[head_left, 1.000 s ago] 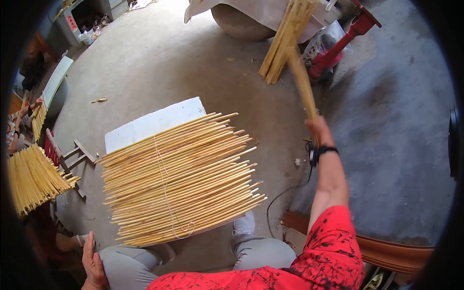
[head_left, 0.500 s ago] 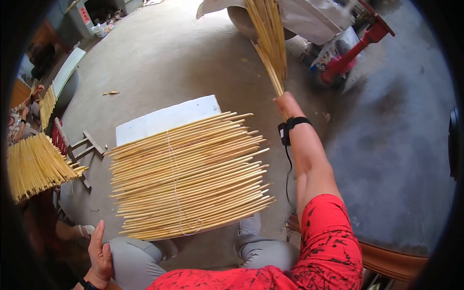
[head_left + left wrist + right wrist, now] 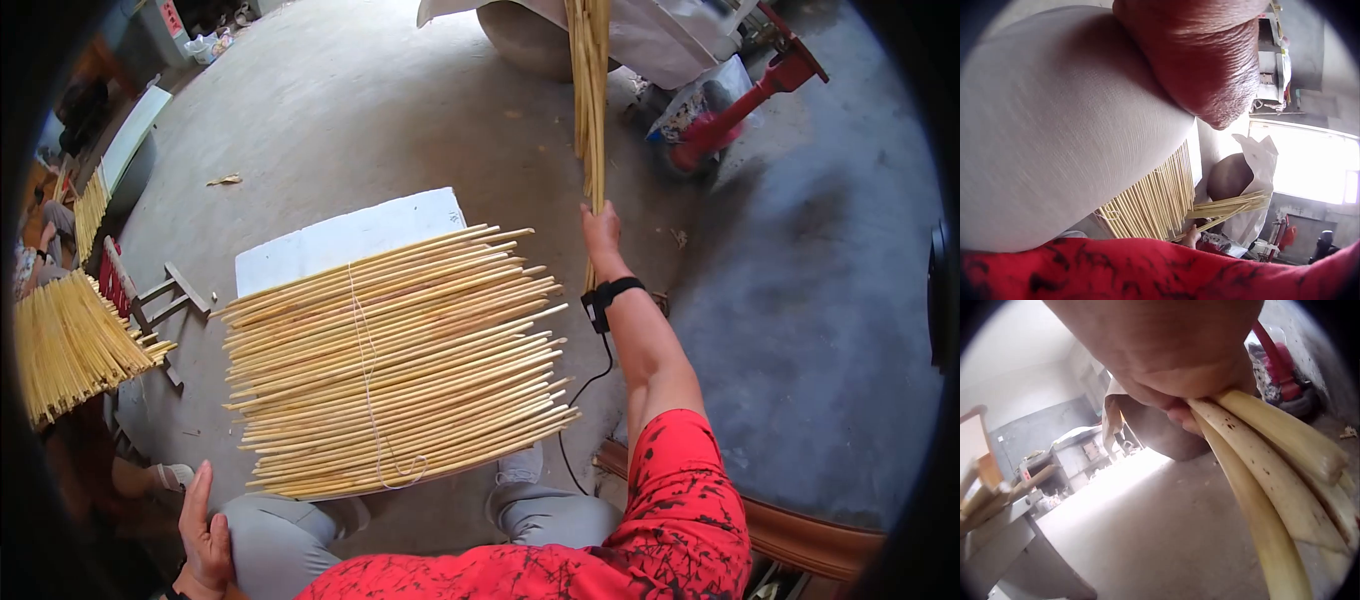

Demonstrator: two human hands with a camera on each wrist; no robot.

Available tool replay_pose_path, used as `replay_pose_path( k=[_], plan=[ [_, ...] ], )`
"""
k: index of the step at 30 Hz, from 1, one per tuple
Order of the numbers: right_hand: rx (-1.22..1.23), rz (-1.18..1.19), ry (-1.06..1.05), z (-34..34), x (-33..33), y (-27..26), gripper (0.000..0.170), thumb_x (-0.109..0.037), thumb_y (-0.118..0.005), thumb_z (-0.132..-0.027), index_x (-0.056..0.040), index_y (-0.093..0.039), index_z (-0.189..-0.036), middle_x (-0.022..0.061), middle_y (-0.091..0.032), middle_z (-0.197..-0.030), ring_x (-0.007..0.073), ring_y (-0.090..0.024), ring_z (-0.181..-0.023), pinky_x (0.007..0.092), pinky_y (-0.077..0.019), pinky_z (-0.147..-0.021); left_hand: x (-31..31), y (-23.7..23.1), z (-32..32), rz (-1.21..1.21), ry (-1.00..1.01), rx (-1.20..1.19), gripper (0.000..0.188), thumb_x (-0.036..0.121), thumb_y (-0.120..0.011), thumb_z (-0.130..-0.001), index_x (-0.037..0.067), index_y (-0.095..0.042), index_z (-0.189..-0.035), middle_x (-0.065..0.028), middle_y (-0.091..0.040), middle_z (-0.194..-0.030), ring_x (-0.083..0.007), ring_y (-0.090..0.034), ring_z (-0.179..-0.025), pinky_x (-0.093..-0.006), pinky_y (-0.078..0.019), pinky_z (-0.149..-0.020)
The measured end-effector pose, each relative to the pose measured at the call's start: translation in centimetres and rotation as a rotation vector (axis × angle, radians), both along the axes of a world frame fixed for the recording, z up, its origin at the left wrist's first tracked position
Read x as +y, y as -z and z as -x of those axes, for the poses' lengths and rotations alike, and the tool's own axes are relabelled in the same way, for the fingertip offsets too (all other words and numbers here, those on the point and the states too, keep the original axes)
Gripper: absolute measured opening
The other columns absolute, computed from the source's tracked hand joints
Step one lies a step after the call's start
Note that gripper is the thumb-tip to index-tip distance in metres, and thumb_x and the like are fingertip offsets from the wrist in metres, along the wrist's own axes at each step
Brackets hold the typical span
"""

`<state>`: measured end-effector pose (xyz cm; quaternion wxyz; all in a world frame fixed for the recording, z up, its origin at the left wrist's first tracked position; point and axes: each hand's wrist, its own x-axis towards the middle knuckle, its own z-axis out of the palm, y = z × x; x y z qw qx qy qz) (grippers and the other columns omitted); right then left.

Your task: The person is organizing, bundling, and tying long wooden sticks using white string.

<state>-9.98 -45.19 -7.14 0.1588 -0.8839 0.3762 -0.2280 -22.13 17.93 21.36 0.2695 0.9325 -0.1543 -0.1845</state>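
My right hand (image 3: 602, 242) grips a few pale yellow plant stalks (image 3: 597, 185) near their lower ends. In the right wrist view, several cut stalk ends (image 3: 1272, 465) stick out past the palm. Beyond the hand, a taller bundle of stalks (image 3: 588, 60) overlaps the held ones; the left wrist view shows this bundle (image 3: 1225, 205) and the hand side by side. On my left knee, my left hand (image 3: 205, 540) rests with straight fingers, holding nothing. Between the hands lies a row of stalks (image 3: 400, 360) laid parallel, with a thin white string (image 3: 366, 380) across it.
A white board (image 3: 345, 242) shows under the row's far edge. At the left, another person sits near a hanging stalk mat (image 3: 75, 345) and a wooden frame (image 3: 165, 300). A red metal stand (image 3: 740, 110) is at the upper right; a black cable (image 3: 575, 440) runs below my wrist.
My right hand has swung left with its stalks, which now line up with the bundle in the head view instead of slanting away from it. The left hand stays on the knee.
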Motion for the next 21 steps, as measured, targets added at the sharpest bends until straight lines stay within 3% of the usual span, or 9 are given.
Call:
replay_pose_path(
  k=[2, 5, 8, 12, 14, 16, 18, 21],
  plan=[
    [-0.074, -0.141, 0.037, 2.6, 0.8, -0.6, 0.037, -0.032, -0.065, -0.075, 0.0001, -0.052, -0.089, 0.0253, -0.06, -0.083, 0.0426, -0.057, -0.082, 0.0445, -0.0459, -0.071, 0.3, 0.0, 0.0, -0.013, 0.025, 0.03, 0.054, 0.027, -0.044, -0.083, -0.005, -0.038, -0.126, -0.0248, -0.039, -0.129, -0.037, -0.037, -0.121, -0.038, -0.0256, -0.102],
    [-0.129, -0.138, 0.105, 7.4, 0.4, 2.0, 0.039, -0.033, -0.066, -0.074, 0.0006, -0.051, -0.087, 0.0255, -0.059, -0.082, 0.0427, -0.057, -0.081, 0.0451, -0.0455, -0.07, -0.3, 0.3, -1.8, -0.101, 0.148, 0.105, 0.062, 0.028, -0.052, -0.08, -0.003, -0.033, -0.13, -0.0259, -0.031, -0.134, -0.0386, -0.032, -0.123, -0.0397, -0.024, -0.103],
    [0.083, -0.249, 0.203, 13.6, -1.8, 6.8, 0.042, -0.034, -0.067, -0.072, 0.0008, -0.053, -0.089, 0.0248, -0.06, -0.083, 0.0421, -0.057, -0.081, 0.0451, -0.0455, -0.07, -3.3, 1.6, -6.9, -0.163, 0.436, 0.087, 0.077, 0.031, -0.063, -0.074, 0.001, -0.025, -0.134, -0.0266, -0.016, -0.14, -0.04, -0.021, -0.129, -0.0422, -0.0194, -0.105],
    [0.314, -0.331, 0.247, 18.2, -2.3, 8.0, 0.046, -0.036, -0.071, -0.069, 0.0021, -0.055, -0.088, 0.0243, -0.06, -0.082, 0.0414, -0.058, -0.081, 0.0449, -0.0455, -0.07, -9.4, 6.1, -12.5, -0.216, 0.669, -0.137, 0.082, 0.04, -0.064, -0.074, 0.003, -0.023, -0.135, -0.0253, -0.018, -0.139, -0.0395, -0.019, -0.129, -0.0442, -0.0185, -0.105],
    [0.272, -0.322, 0.224, 17.4, -2.0, 5.4, 0.048, -0.037, -0.072, -0.067, 0.0036, -0.055, -0.085, 0.0246, -0.06, -0.082, 0.041, -0.058, -0.081, 0.044, -0.046, -0.069, -11.8, 8.1, -13.9, -0.209, 0.693, -0.151, 0.079, 0.042, -0.06, -0.077, 0.003, -0.023, -0.136, -0.0242, -0.017, -0.14, -0.0384, -0.018, -0.13, -0.0434, -0.0172, -0.106],
    [0.166, 0.004, 0.064, 15.3, -4.2, 5.1, 0.041, -0.034, -0.071, -0.071, 0.0017, -0.053, -0.081, 0.0139, -0.058, -0.061, 0.0258, -0.058, -0.05, 0.0379, -0.0452, -0.045, -13.2, 10.9, -15.3, -0.204, 0.695, -0.17, 0.076, 0.043, -0.056, -0.08, 0.004, -0.022, -0.136, -0.023, -0.017, -0.14, -0.0372, -0.018, -0.13, -0.0426, -0.016, -0.106],
    [0.223, -0.178, 0.145, 10.8, -7.7, 3.4, 0.043, -0.036, -0.071, -0.071, 0.0035, -0.056, -0.083, 0.0157, -0.061, -0.066, 0.0277, -0.061, -0.055, 0.0378, -0.0465, -0.046, -13.6, 14.9, -17.1, -0.192, 0.55, -0.289, 0.07, 0.045, -0.046, -0.086, 0.004, -0.022, -0.136, -0.0215, -0.018, -0.14, -0.0354, -0.018, -0.13, -0.0422, -0.0132, -0.107],
    [0.335, -0.15, 0.102, 3.1, -8.9, -5.0, 0.041, -0.034, -0.071, -0.071, 0.0048, -0.06, -0.081, 0.0168, -0.062, -0.071, 0.0271, -0.062, -0.059, 0.0377, -0.0484, -0.05, -13.7, 20.2, -19.3, -0.193, 0.399, -0.397, 0.067, 0.045, -0.043, -0.086, 0.004, -0.024, -0.136, -0.0208, -0.021, -0.14, -0.0325, -0.017, -0.131, -0.0427, -0.0103, -0.108]
  ],
)
